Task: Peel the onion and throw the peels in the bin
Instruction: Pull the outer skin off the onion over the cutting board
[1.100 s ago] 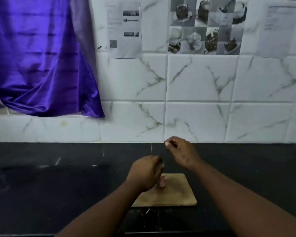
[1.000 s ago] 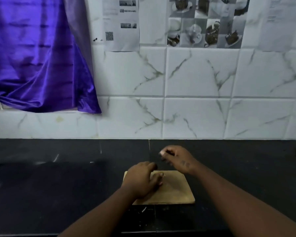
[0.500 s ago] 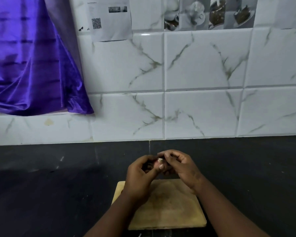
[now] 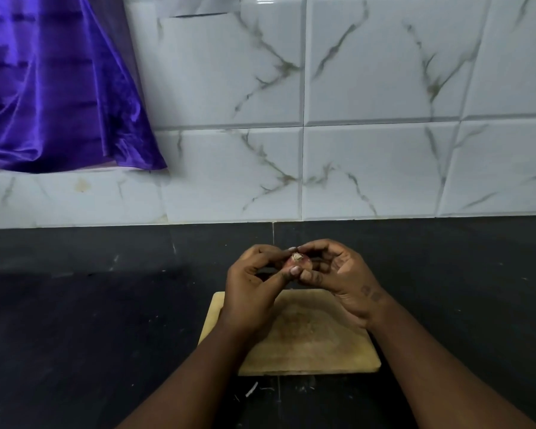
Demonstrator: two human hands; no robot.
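A small pinkish onion (image 4: 298, 262) with a dry papery tip is held between both hands above the far edge of a wooden cutting board (image 4: 310, 345). My left hand (image 4: 254, 289) pinches it from the left with thumb and fingers. My right hand (image 4: 338, 277) curls round it from the right, fingertips at the dry tip. Most of the onion is hidden by the fingers. No bin is in view.
The board lies on a black countertop (image 4: 75, 320) that runs to a white marble-tiled wall (image 4: 369, 168). A purple curtain (image 4: 50, 88) hangs at the upper left. A few small scraps (image 4: 251, 390) lie on the counter in front of the board.
My left hand picked the onion up from the board and my right hand came in to meet it. Both now hold it above the board. The camera tilted down and closer.
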